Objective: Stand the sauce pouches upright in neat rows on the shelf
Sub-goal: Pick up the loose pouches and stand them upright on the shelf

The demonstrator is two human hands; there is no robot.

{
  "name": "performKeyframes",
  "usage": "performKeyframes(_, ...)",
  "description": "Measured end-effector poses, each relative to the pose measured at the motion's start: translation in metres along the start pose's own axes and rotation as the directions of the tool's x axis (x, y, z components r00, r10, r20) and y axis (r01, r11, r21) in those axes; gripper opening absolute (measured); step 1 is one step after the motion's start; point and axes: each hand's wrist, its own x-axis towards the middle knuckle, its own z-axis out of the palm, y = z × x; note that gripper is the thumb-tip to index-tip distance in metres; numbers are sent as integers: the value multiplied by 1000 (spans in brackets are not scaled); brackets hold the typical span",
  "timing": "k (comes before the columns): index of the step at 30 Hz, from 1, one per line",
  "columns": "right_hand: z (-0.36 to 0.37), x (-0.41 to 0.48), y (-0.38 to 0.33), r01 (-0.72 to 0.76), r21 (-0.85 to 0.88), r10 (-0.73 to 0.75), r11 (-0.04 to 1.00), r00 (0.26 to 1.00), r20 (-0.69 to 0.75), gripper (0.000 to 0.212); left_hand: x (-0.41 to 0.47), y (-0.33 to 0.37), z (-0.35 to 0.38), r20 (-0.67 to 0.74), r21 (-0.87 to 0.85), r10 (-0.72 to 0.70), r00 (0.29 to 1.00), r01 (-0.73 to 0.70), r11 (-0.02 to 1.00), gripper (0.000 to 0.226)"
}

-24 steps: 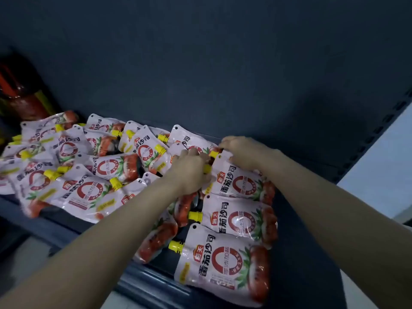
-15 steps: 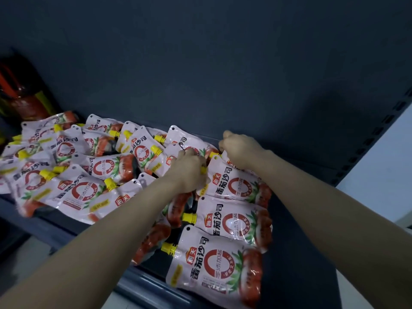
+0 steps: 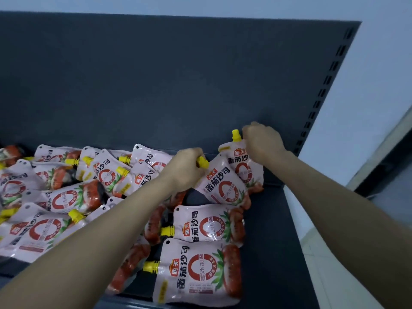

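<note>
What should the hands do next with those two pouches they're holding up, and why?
Probably stand both on their bottoms against the back panel. The left hand grips the front pouch by its yellow cap, and the right hand holds the rear pouch at its top. Both are tilted, not yet standing, while the other pouches lie flat.

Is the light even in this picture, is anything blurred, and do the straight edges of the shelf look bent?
Head view: dim, flat light, the back panel dark beside the paler wall; print on the nearest pouch reads sharp, the far-left pouches softer; the slotted upright leans from wide-angle stretch.
</note>
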Motion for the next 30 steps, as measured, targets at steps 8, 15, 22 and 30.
performKeyframes(8, -1, -21, 24, -191, 62, 193, 980, 981, -33, 18, 4, 26, 1, 56, 4, 162, 985, -163, 987, 13)
performKeyframes(15, -13, -40, 29, -260, 88, 264, 962, 963, -48, 25, 7, 42, 7, 85, 39, 261, 962, -265, 964, 4)
performKeyframes(22, -34, -59, 29, -299, 77, 305, 951, 949, -86, 19, 4, 60, 19, 114, -4, 325, 939, -326, 945, 19)
performKeyframes(30, -55, -79, 2, -205, 174, 231, 963, 962, -145, 19, -9, 44, -8, 114, -52, 295, 949, -291, 955, 31)
